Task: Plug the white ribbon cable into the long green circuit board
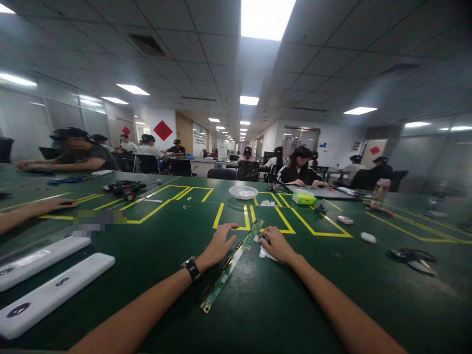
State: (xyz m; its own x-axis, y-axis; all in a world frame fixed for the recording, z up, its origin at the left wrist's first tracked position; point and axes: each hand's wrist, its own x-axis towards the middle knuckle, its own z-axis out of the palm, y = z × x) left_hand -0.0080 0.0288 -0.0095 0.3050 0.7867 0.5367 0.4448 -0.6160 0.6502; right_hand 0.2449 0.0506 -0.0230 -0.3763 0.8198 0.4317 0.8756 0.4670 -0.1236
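A long, narrow green circuit board (pixel 232 265) lies slantwise on the green table between my hands. A pale strip and several brownish parts run along it. On its left, my left hand (pixel 219 242) is open, thumb and fingers apart, holding nothing. My right hand (pixel 276 243) is at the other side near the board's far end, its fingers bent and closed on a crumpled white tissue (pixel 266 253). Part of the tissue is hidden under the palm. Whether the right fingertips touch the board, I cannot tell.
Beyond the board stand a clear plastic dish (pixel 243 192), crumpled white paper (pixel 268 202) and a green-yellow pack (pixel 304 197). Two long white cases (pixel 55 295) lie at left, near another person's arm (pixel 33 209). A white case (pixel 368 238) and black cable (pixel 413 258) lie at right.
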